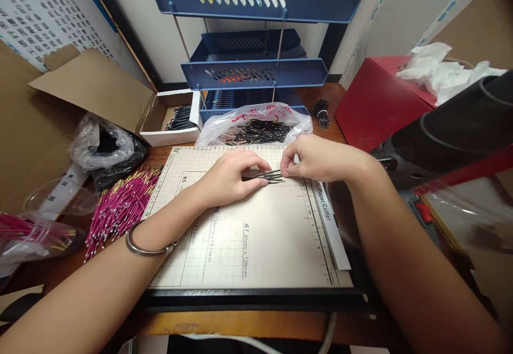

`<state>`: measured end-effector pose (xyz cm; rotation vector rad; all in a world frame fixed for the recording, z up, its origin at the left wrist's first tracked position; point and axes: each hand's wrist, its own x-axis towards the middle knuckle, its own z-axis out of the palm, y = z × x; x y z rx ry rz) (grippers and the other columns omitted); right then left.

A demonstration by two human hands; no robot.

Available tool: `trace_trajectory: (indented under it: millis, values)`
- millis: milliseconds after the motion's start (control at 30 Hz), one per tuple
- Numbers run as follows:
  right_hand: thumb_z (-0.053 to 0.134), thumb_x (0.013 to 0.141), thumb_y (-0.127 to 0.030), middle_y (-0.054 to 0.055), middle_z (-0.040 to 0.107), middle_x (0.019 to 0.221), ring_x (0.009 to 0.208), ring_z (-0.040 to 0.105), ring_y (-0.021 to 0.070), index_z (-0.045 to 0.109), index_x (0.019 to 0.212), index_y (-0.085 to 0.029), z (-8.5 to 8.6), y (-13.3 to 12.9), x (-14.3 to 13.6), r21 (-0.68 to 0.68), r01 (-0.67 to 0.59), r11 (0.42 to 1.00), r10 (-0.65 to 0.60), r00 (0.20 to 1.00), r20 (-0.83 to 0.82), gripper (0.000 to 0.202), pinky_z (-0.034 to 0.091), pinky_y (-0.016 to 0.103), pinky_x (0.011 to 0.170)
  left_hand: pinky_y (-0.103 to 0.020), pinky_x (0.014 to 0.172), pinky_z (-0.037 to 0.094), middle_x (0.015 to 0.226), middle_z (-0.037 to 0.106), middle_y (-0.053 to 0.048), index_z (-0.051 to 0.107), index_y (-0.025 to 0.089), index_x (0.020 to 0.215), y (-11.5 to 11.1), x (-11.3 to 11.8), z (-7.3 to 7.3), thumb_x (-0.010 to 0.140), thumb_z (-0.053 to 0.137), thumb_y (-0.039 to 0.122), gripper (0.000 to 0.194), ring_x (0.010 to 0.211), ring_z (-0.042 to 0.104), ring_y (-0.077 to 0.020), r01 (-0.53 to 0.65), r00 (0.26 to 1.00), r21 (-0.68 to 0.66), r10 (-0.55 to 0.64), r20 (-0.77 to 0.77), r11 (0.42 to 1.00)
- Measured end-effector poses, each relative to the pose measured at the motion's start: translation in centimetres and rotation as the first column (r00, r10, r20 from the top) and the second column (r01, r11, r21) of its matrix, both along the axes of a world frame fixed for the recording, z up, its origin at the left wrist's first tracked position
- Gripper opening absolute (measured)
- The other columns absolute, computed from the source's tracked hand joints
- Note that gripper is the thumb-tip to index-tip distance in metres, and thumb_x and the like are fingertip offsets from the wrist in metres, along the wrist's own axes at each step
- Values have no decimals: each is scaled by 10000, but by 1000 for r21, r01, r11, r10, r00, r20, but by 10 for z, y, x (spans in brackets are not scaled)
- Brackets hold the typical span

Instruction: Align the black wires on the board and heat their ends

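Several thin black sticks point(274, 177) lie across the upper part of the cream paper cutter board point(276, 236). My left hand point(234, 178) rests on the board, its thumb and fingers curled around the sticks' left ends. At their right ends, my right hand point(298, 162) pinches one or more sticks between thumb and fingertips. Just behind the hands, an open plastic bag point(260, 127) holds many black sticks with gold-coloured parts.
Magenta sticks point(120, 207) are piled left of the board. Behind stand an open box point(170, 138) and blue tiered trays point(256, 73). A bundle of black sticks point(321, 113), a red box point(377, 97) and a thick black cylindrical arm point(449, 124) are on the right.
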<state>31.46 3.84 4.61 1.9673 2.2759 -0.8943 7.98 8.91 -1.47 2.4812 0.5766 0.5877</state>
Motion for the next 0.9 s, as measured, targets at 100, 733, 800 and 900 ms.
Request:
trace_trajectory:
  millis: [100,733,800,900]
  values:
    - [631,848,-165,30,779,836,710,616,149,825,925,-189,0,0,-1,49,-8,999,9,1000,-6,210,455,277,650,-369,882,491,1028,822,-36,798,204,1057,0,0,0,972,720,248,124,923,701,-207,13,1000,-18,-13,10,1000]
    - [688,896,-290,48,791,897,770,661,175,818,925,-208,18,-11,-8,35,26,999,-26,1000,-6,156,460,292,696,-304,771,492,969,820,-38,806,189,1027,-3,4,-2,997,661,224,152,835,677,-169,-17,998,-44,19,67,999]
    - [666,929,-415,55,777,900,775,663,188,810,962,-240,28,-37,-14,123,60,991,-55,997,-50,228,455,303,685,-321,794,498,965,814,-44,805,187,1023,-3,6,-3,1003,650,246,168,851,683,-180,-21,998,-46,24,61,999]
    - [628,920,-570,50,715,764,660,619,208,800,884,-330,31,-106,-28,96,119,988,-94,969,-230,297,439,336,593,-346,821,507,972,809,-49,804,192,1003,-3,8,-3,990,648,241,164,886,693,-198,-33,999,-54,35,34,998]
